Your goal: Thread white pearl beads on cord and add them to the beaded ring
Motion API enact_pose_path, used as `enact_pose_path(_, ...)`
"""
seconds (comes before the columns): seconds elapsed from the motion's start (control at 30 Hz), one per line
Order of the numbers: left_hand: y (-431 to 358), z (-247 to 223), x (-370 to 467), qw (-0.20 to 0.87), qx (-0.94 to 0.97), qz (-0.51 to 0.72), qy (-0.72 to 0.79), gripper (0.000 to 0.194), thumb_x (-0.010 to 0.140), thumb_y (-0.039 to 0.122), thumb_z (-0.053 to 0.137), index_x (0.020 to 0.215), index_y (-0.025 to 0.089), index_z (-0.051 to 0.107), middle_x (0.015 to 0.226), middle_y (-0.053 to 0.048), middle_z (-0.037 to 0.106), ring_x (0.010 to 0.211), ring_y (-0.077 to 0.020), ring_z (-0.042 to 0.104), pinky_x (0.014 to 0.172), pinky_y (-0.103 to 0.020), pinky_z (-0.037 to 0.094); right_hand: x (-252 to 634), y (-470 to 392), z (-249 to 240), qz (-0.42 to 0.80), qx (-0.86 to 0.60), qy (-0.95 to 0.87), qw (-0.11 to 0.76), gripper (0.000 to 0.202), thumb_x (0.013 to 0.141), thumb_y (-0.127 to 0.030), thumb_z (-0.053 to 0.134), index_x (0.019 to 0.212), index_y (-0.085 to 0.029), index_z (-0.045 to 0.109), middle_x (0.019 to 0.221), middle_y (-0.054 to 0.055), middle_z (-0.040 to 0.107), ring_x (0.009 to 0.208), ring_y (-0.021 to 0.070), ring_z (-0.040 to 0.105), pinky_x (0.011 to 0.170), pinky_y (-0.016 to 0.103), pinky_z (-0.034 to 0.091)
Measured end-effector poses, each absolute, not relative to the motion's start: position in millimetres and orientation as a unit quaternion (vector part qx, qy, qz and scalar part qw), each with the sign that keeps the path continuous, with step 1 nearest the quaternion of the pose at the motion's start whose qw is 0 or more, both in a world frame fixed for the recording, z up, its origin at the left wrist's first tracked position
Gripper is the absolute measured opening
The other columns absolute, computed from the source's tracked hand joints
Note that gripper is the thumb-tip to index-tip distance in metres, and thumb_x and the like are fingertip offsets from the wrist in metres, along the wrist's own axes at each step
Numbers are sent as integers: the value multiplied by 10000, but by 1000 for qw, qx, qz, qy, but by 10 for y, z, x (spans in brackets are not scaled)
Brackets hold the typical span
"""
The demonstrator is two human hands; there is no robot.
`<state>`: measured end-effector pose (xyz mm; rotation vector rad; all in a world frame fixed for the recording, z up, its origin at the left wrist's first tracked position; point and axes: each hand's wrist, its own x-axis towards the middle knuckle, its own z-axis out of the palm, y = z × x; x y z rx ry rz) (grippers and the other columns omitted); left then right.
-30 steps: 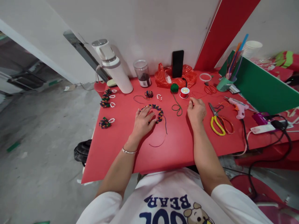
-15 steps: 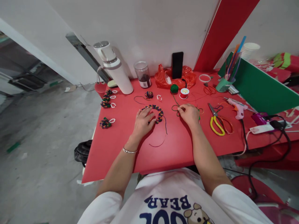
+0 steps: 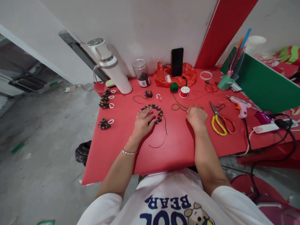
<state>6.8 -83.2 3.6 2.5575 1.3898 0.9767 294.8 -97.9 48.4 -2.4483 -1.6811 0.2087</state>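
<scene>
My left hand (image 3: 144,122) lies on the red table with its fingers spread, resting over the left part of a curved multicoloured crocheted strip (image 3: 160,113). A dark yarn tail (image 3: 166,126) trails from the strip's right end toward me. My right hand (image 3: 197,117) is curled closed on the table, knuckles up. A green yarn strand (image 3: 179,104) runs in a loop from the green yarn ball (image 3: 174,87) to its fingers. What lies inside these fingers is hidden. Beyond the strip are a small multicoloured yarn ball (image 3: 148,94) and a short string of white beads (image 3: 158,97).
Several yarn pieces with bead loops (image 3: 104,124) line the left edge. A white flask (image 3: 118,76), a clear jar (image 3: 142,73), a phone (image 3: 177,62) and a red thread spool (image 3: 184,91) stand behind. Yellow-handled scissors (image 3: 218,125) and a pink glue gun (image 3: 242,107) lie right.
My right hand has moved to the right, away from the green yarn loop, and its fingers have curled under. The left hand stays on the strip. The view has shifted slightly.
</scene>
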Motion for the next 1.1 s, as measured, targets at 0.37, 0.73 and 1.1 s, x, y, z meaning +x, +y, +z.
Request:
enact_pose_path(0.37,-823,10,62,35,823,335,457,224,976,363,605,1062,242,773,1359,-105,701,1315,-285,610,1157,-540,427,2772,-922,368,59,-718,-670,179,179,982,-317,653,1113,-258,760,1076,95,694,1028,250,619,769,321,420)
enact_pose_path(0.73,-832,45,48,56,811,346,469,245,985,377,581,1081,254,770,1368,-103,693,1322,-290,601,1146,-562,441,2629,-906,333,90,-722,-656,200,202,1035,-272,524,1063,-168,694,1024,125,736,933,242,644,703,312,361)
enact_pose_path(1.1,-827,33,52,59,813,330,476,247,980,364,584,1094,251,771,1385,-109,681,1332,-290,592,1156,-555,430,2666,-925,424,97,-723,-637,249,309,1029,-410,513,1084,-262,778,1004,63,800,878,220,689,709,292,376)
